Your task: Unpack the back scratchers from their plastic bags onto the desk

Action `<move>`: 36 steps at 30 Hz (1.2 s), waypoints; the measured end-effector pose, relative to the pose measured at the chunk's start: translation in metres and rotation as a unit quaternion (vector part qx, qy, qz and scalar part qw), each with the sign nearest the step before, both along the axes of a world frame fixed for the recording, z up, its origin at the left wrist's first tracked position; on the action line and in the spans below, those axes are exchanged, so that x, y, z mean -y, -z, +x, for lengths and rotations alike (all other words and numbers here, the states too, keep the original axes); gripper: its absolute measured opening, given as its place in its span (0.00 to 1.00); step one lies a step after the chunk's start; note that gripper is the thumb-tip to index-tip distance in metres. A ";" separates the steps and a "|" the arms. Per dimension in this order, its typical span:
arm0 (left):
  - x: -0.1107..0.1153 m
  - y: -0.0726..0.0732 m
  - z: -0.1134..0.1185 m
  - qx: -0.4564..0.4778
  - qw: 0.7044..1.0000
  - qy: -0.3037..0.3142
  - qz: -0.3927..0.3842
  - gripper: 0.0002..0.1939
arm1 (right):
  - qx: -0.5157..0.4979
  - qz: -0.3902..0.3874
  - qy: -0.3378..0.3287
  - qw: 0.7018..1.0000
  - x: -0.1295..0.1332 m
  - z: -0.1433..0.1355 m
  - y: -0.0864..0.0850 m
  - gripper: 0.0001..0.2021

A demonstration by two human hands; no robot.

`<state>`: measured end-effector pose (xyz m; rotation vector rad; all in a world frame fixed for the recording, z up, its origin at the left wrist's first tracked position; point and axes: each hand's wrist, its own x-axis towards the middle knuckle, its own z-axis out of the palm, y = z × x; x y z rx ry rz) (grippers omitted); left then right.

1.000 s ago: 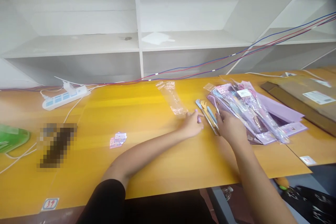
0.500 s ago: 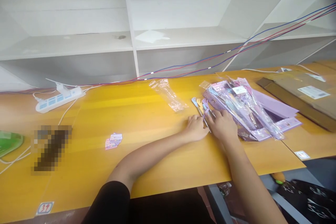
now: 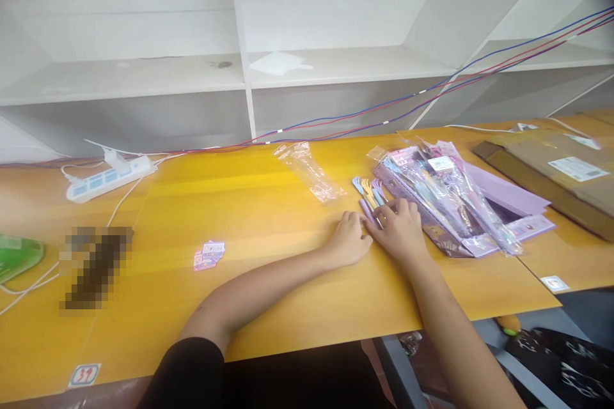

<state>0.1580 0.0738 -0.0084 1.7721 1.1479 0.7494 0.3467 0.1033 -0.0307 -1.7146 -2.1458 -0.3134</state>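
Slim sticks with claw-shaped heads in blue, yellow and purple lie side by side on the orange table. My right hand rests over their lower parts, its fingers bent around them. Close beside it, my left hand has its fingers curled near a purple handle end; whatever its fingertips hold is too small to make out. Right of my hands, a purple display box bears several clear-wrapped packs.
Behind the hands lies a clear plastic wrapper. Small printed cards are left of centre. A white power strip and a green object are at the left, a cardboard box at the right. White shelves stand behind.
My left hand has drawn slightly left and down, away from the sticks. My right hand has shifted a little, and a purple handle end now shows between the hands.
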 end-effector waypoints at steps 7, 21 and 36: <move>0.036 -0.031 -0.088 -0.121 0.981 0.091 0.124 0.19 | -0.047 0.038 0.042 0.997 -0.008 0.009 -0.010 0.16; 0.078 -0.025 -0.174 -0.300 0.925 0.084 0.217 0.15 | -0.006 -0.068 -0.065 0.996 -0.037 -0.076 -0.052 0.20; 0.099 -0.003 -0.210 -0.148 0.973 0.059 0.165 0.19 | -0.080 -0.099 0.400 0.908 -0.085 0.112 -0.069 0.36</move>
